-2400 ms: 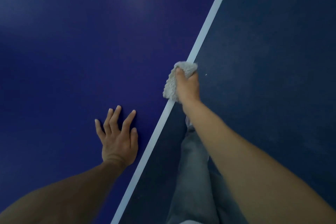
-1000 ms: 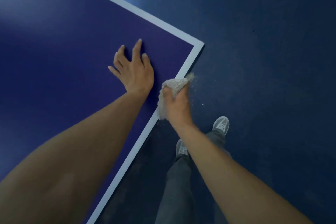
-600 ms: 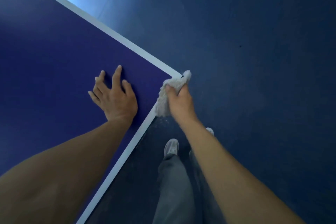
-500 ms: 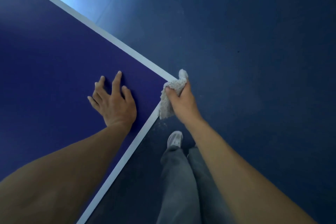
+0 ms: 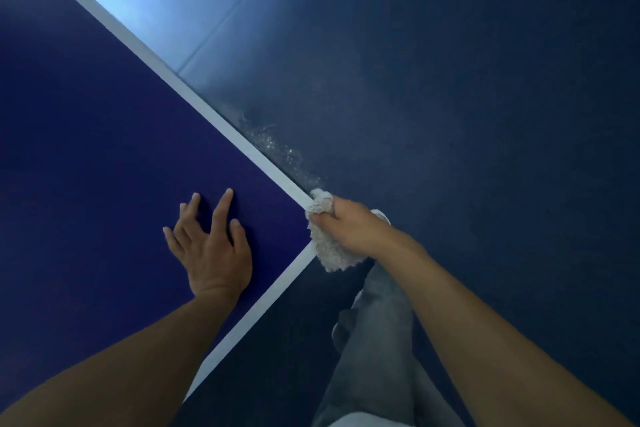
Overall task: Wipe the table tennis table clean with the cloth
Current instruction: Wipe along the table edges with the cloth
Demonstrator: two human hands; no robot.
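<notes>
— Judging the biggest thing first: how clean is the flat violet-blue table tennis table (image 5: 86,149) with its white painted border?

— The part in view fills the left. It looks smooth, matt and free of marks, so I would guess this end is largely wiped. The net and the other half are out of sight, so I cannot tell how much is left there.

— And the dark blue floor (image 5: 485,114) on the right?

— It seems to be a faintly grainy sheet surface. A seam runs away at the far side and there is a pale glare at the far left. The person's legs in soft grey cloth trousers (image 5: 374,340) stand on it, near and just right of the table's corner.

— The hands?

— The left hand (image 5: 211,246) lies flat on the tabletop with its fingers straight and spread, gripping nothing. It looks like a brace. The right hand (image 5: 349,229) is clenched round the nubbly off-white terry cloth (image 5: 327,246) and presses it against the corner where the two white borders meet. A bunch of the cloth hangs below the near edge.

— Anything smaller?

— A scatter of pale specks (image 5: 280,149) shows against the floor just beside the far edge, beyond the cloth. I take them for crumbs or dust off the top. The corner and rim seem to be the step in hand. The far border looks like what is left to wipe.
</notes>
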